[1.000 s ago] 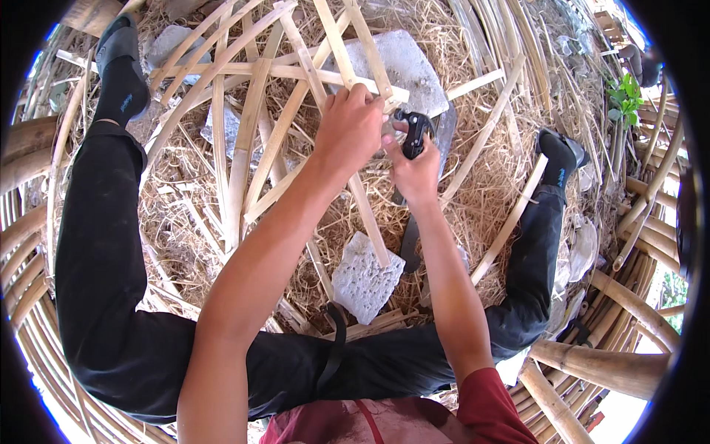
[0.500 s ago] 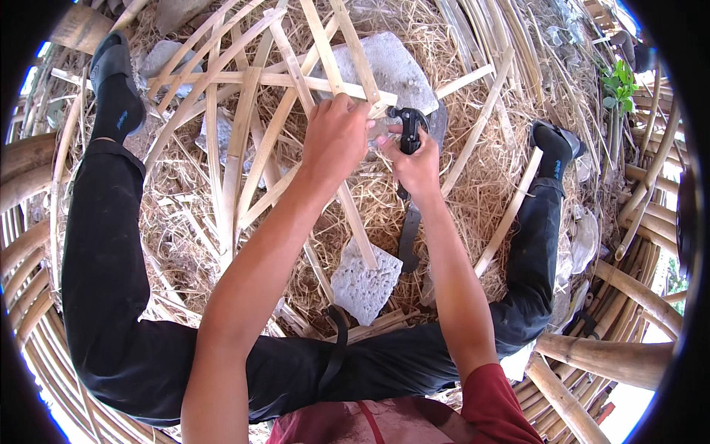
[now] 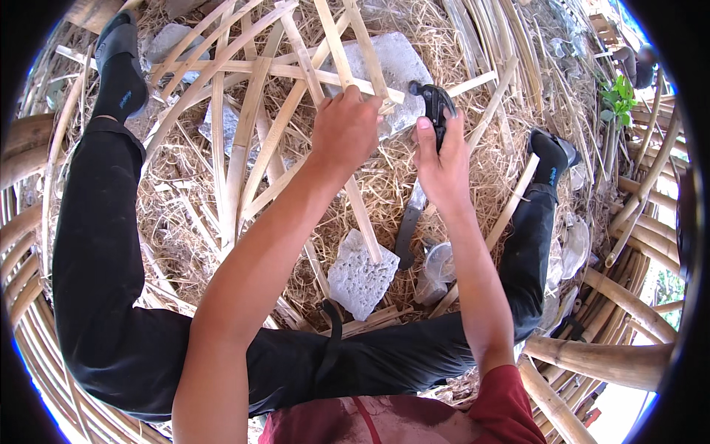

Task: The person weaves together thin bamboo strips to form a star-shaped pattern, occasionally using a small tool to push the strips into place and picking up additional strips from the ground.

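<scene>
My right hand (image 3: 444, 169) is wrapped round a black claw hammer (image 3: 435, 100), its head raised beside the strip joint. Left of it, my left hand (image 3: 345, 132) is closed at a crossing of pale bamboo strips (image 3: 334, 46), fingers pressed down there; whether a nail is between them cannot be made out. Beneath that crossing lies a flat grey stone slab (image 3: 403, 63). The strips form an open lattice spreading to the left. A dark blade (image 3: 407, 229) rests on the straw below my right hand.
A pitted pale stone (image 3: 362, 275) lies near my legs, with a bamboo strip end on it. Beside it is a clear plastic cup (image 3: 440, 260). Long bamboo strips (image 3: 473, 44) are heaped at the far right. Bamboo poles (image 3: 603, 359) stand at the right edge.
My right hand has moved right, away from my left hand, with the hammer lifted and turned. The plastic cup has come into view. My left hand stays at the crossing.
</scene>
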Available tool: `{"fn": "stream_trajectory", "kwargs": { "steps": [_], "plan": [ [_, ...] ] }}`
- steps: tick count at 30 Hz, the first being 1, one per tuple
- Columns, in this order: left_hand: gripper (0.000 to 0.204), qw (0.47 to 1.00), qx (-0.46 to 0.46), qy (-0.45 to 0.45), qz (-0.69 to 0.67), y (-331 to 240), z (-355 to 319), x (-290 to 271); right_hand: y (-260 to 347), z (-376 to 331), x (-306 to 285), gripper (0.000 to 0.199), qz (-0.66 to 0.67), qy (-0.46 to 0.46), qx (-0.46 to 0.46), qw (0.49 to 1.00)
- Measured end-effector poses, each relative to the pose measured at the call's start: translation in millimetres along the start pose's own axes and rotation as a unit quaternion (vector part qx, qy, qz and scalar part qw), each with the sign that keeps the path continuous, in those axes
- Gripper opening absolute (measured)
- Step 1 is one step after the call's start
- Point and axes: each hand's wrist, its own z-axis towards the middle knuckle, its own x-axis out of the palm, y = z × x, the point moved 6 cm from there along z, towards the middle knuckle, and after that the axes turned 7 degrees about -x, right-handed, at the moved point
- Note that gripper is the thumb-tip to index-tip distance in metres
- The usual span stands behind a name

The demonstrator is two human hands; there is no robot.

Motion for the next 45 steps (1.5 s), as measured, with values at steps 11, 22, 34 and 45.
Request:
{"fn": "stream_trajectory", "kwargs": {
  "steps": [11,22,34,45],
  "plan": [
    [0.019,0.997,0.046,-0.055,0.013,7.1,-4.8,-1.1,15.1,8.1,1.7,0.026,-0.172,0.101,-0.034,0.979],
    [0.021,0.996,0.050,-0.080,0.000,9.3,-5.9,2.3,20.4,11.9,-9.9,0.025,-0.191,0.045,-0.020,0.980],
    [0.019,0.996,0.048,-0.074,0.004,12.2,-8.9,6.9,36.0,-3.9,-13.2,0.025,-0.137,-0.121,-0.085,0.979],
    [0.018,0.995,0.056,-0.079,-0.024,8.6,-2.3,9.2,-18.4,-1.2,31.4,0.026,-0.301,0.120,-0.089,0.942]
  ]
}}
